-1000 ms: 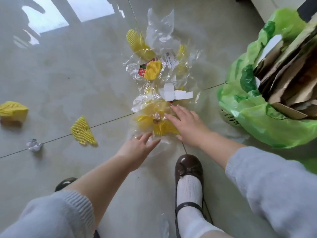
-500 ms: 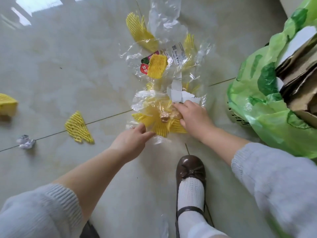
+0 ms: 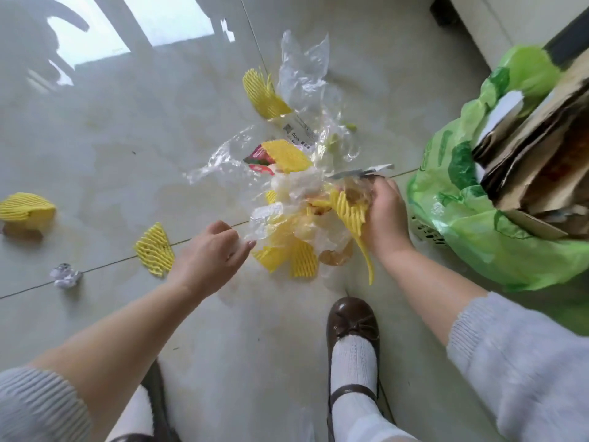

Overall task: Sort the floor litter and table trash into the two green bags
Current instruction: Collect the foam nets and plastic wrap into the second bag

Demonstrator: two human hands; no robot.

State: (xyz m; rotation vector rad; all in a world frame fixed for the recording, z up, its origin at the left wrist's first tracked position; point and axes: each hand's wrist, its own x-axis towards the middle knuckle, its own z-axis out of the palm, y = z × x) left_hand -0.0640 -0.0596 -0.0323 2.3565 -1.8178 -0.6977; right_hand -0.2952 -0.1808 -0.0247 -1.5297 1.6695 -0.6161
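Bright, soft daylight throughout. Glossy floor (image 3: 95,129) mirrors a window as blown-out white patches at upper left, with dark silhouetted reflections beside them. Shadows are faint and diffuse; a soft one sits under the yellow foam net (image 3: 25,210) at far left. Clear plastic wrap (image 3: 302,71) catches small specular glints. Wide-angle bending shows: tile seams curve, sleeves (image 3: 522,362) swell at the lower corners. Motion smear on the cardboard (image 3: 538,154) at right and on the bundle between the hands; centre floor reasonably sharp. Green bag (image 3: 471,224) looks saturated, slightly overexposed at top.
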